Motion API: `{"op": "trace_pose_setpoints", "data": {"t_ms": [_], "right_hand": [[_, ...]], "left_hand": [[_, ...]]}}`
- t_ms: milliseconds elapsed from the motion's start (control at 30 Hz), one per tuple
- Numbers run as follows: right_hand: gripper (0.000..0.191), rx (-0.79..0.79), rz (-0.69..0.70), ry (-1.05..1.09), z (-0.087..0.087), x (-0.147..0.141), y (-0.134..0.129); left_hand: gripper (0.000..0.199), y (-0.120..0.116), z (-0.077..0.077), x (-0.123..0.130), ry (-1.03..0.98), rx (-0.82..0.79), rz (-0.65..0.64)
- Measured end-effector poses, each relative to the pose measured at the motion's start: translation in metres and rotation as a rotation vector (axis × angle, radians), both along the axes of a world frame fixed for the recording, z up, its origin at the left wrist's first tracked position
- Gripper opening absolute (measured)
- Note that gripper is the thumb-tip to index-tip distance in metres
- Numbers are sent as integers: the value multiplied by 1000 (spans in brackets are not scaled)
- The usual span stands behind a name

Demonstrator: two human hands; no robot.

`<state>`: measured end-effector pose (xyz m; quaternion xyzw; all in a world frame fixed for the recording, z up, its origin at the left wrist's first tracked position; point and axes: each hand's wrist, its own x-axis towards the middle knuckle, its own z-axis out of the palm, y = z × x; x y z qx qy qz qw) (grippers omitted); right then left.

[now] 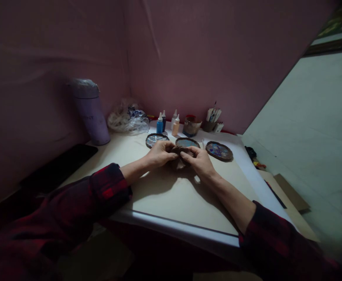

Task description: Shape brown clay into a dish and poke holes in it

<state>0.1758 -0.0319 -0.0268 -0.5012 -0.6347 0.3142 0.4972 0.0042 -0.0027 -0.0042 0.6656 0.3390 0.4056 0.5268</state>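
Between my hands, just above the table, is a brown piece that looks like clay (pixel 179 162); its exact shape is partly covered by my fingers. My left hand (pixel 162 153) grips its left side, thumb on the near face. From the right, my right hand (pixel 199 159) pinches the other side, with the thumb pressed against it. Behind my hands lie three flat, brown-rimmed pieces: one with blue and white (pixel 157 139) at the left, a blue-grey one (pixel 187 143) partly hidden in the middle, and one with purple and blue patches (pixel 218 151) at the right.
Small bottles, one blue (pixel 159 125) and one peach (pixel 175 127), stand at the back near a murky jar (pixel 192 127) and a brush holder (pixel 209 125). Farther left are a crumpled plastic bag (pixel 127 119), a purple tumbler (pixel 91 117) and a dark flat object (pixel 59 167). Pink walls border the white table (pixel 159 199).
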Motion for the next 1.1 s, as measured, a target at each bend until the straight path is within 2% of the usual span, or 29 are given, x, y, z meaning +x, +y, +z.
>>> {"op": "trace_pose_setpoints", "data": {"t_ms": [200, 400, 700, 867, 1100], "right_hand": [[33, 29, -15, -24, -1, 1, 1], [34, 33, -29, -52, -3, 3, 4], [31, 13, 25, -21, -2, 0, -1], [28, 33, 37, -33, -3, 0, -1], [25, 71, 2, -87, -4, 2, 2]], "left_hand": [[14, 2, -4, -2, -32, 14, -24], [34, 8, -10, -1, -11, 93, -28], [31, 9, -8, -6, 135, 299, -14], [34, 10, -11, -7, 110, 295, -49], [31, 6, -11, -4, 123, 316, 27]]}}
